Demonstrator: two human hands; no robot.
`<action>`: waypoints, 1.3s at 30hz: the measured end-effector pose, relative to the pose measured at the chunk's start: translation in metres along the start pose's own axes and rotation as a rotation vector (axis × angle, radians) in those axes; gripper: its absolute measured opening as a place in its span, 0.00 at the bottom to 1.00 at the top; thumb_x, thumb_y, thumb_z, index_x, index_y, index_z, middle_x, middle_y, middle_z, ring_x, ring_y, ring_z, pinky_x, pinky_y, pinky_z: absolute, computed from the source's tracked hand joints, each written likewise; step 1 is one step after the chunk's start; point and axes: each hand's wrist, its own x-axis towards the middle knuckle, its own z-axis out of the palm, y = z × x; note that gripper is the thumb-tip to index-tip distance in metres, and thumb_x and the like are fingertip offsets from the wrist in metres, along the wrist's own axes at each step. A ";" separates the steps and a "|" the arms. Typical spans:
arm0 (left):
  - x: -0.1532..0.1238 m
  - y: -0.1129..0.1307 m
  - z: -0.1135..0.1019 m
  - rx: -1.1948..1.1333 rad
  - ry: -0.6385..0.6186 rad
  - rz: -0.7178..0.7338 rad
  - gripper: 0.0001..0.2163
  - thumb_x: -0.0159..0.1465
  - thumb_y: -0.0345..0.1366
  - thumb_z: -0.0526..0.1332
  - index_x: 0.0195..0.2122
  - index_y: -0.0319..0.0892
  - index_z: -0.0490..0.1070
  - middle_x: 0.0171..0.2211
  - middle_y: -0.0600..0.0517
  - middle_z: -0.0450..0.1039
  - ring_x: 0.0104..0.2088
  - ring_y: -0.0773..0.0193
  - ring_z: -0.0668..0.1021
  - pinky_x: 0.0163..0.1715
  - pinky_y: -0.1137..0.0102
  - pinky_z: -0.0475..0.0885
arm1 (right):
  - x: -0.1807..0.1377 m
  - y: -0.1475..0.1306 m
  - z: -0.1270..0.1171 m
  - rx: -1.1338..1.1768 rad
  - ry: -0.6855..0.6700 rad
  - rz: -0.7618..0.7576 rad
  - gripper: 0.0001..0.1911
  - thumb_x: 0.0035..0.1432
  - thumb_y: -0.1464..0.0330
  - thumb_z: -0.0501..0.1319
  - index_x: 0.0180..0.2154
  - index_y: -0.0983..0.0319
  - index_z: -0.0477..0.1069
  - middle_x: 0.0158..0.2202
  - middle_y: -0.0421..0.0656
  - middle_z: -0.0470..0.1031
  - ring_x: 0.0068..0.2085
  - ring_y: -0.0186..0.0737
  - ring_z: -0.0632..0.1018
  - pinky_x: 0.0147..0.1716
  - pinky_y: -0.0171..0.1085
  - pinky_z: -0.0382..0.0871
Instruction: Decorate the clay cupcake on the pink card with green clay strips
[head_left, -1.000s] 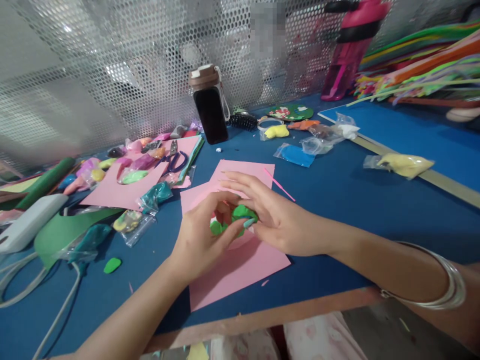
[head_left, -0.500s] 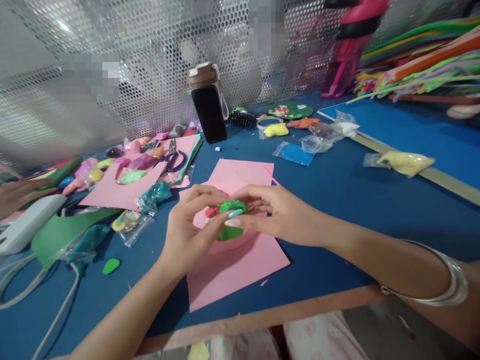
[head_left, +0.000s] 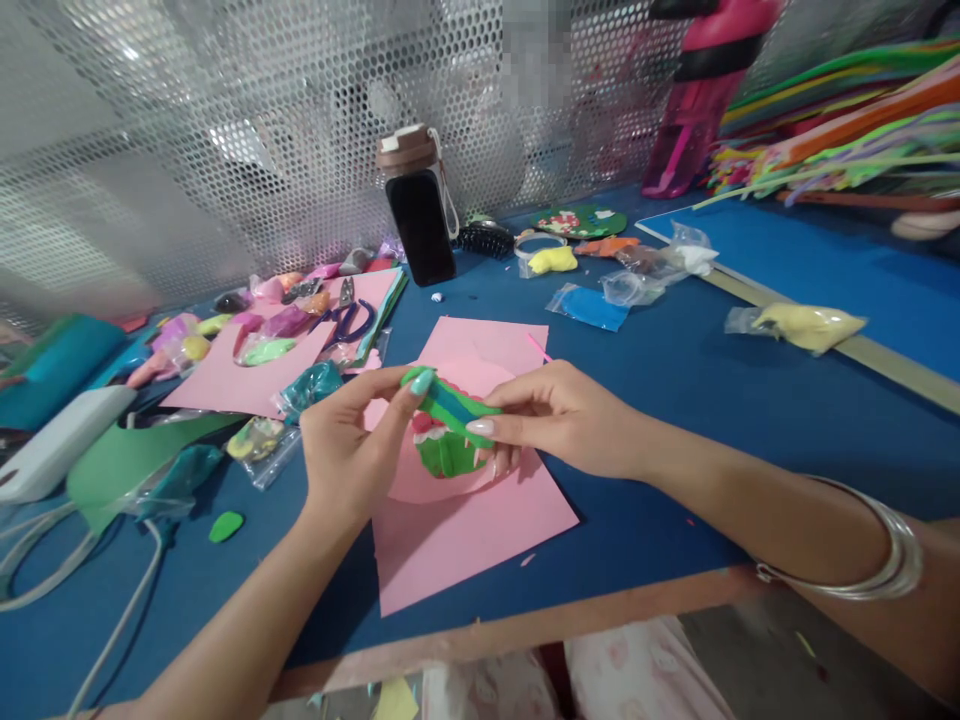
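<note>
Between my two hands stretches a strip of green and teal modelling clay point(head_left: 448, 402). My left hand point(head_left: 356, 440) pinches its left end between thumb and fingers. At the other end, my right hand point(head_left: 559, 415) grips it in the same way. Just below the strip lies a green clay shape point(head_left: 444, 455) with red and white clay at its top, resting on a pink paper round point(head_left: 405, 478). That round lies on a pink sheet point(head_left: 465, 560). My hands partly cover the clay picture.
A phone point(head_left: 422, 228) leans on a bottle point(head_left: 409, 150) at the back. Scissors point(head_left: 352, 320) and bagged clay point(head_left: 281, 320) crowd the left, with a white power bank point(head_left: 64, 445) and cable. More clay packets point(head_left: 810, 325) lie right. A green clay piece point(head_left: 226, 526) sits front left.
My hands have moved apart, and the bunched green clay between them is now a drawn-out strip with teal showing. Another person's hand at far left has gone; a teal roll shows there.
</note>
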 end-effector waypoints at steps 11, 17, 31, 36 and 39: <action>0.001 0.004 -0.001 -0.075 -0.346 0.104 0.14 0.57 0.40 0.63 0.44 0.43 0.72 0.41 0.47 0.74 0.42 0.60 0.74 0.42 0.67 0.70 | -0.002 0.000 0.003 0.084 -0.104 -0.147 0.14 0.50 0.64 0.65 0.37 0.66 0.73 0.34 0.42 0.75 0.36 0.36 0.76 0.38 0.34 0.70; -0.001 0.010 0.005 -0.119 -0.514 0.088 0.08 0.61 0.37 0.58 0.31 0.43 0.76 0.29 0.50 0.76 0.30 0.64 0.75 0.32 0.70 0.71 | -0.001 0.004 0.004 -0.125 0.008 -0.086 0.11 0.50 0.64 0.65 0.28 0.67 0.75 0.23 0.41 0.74 0.27 0.34 0.75 0.25 0.30 0.69; 0.006 0.000 -0.005 -0.121 -0.145 0.067 0.16 0.60 0.42 0.60 0.49 0.49 0.69 0.44 0.52 0.73 0.46 0.62 0.73 0.43 0.69 0.72 | -0.004 -0.001 0.003 -0.072 -0.019 -0.147 0.12 0.49 0.67 0.64 0.36 0.67 0.72 0.35 0.45 0.76 0.37 0.39 0.76 0.36 0.34 0.70; -0.002 0.008 0.004 -0.016 -0.437 0.136 0.10 0.61 0.37 0.58 0.42 0.43 0.74 0.39 0.48 0.76 0.39 0.61 0.77 0.38 0.69 0.73 | -0.001 0.004 0.003 -0.128 -0.033 -0.144 0.10 0.53 0.67 0.62 0.36 0.66 0.73 0.34 0.43 0.77 0.38 0.39 0.77 0.37 0.35 0.71; -0.005 0.008 0.004 0.046 -0.336 0.161 0.06 0.59 0.34 0.60 0.35 0.43 0.77 0.31 0.51 0.78 0.30 0.64 0.78 0.29 0.73 0.72 | 0.001 0.007 0.004 -0.121 0.000 -0.109 0.06 0.54 0.68 0.61 0.31 0.66 0.74 0.28 0.42 0.77 0.32 0.36 0.78 0.32 0.33 0.73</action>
